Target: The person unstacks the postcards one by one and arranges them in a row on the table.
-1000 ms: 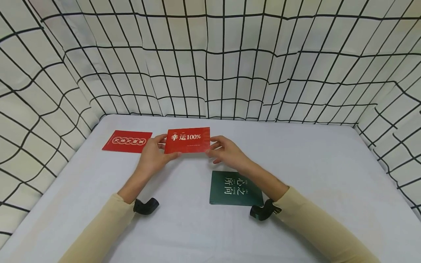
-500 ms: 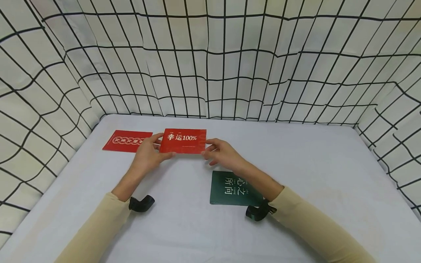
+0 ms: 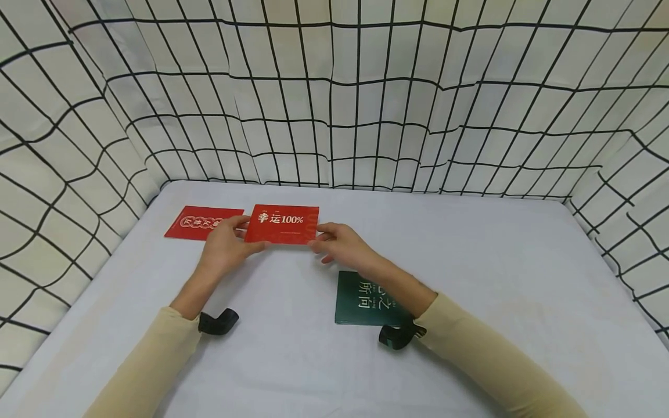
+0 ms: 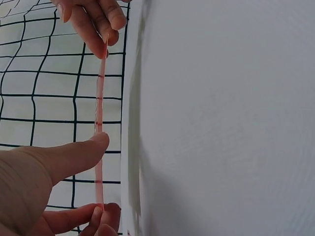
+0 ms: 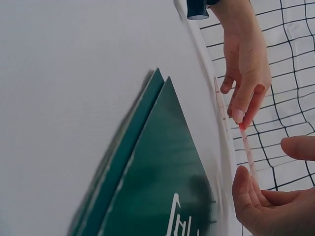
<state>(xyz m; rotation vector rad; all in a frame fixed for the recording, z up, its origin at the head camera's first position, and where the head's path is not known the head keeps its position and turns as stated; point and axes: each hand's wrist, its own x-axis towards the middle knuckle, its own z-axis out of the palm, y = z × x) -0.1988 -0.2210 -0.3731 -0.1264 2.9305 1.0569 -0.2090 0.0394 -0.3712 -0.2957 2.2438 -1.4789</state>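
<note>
A red card (image 3: pixel 282 225) with white Chinese writing and "100%" is held up above the far side of the white table. My left hand (image 3: pixel 226 242) grips its left side, thumb in front and fingers behind; the left wrist view shows the card edge-on, thin and pinkish, past the thumb (image 4: pixel 91 150). My right hand (image 3: pixel 342 247) pinches the card's right edge near the lower corner, with fingertips (image 5: pixel 241 184) at the edge in the right wrist view. Behind my left hand another red card (image 3: pixel 195 223) lies flat, partly covered by that hand.
Under my right forearm lie dark green cards (image 3: pixel 360 302), two layers stacked slightly offset in the right wrist view. A black grid net (image 3: pixel 355 104) over white cloth walls the back and sides. The white table (image 3: pixel 496 249) reaches to it.
Both hands have shifted left together with the held red card, closer to the lying red card, which my left hand now covers more. The green cards stay put, more hidden by the right forearm.
</note>
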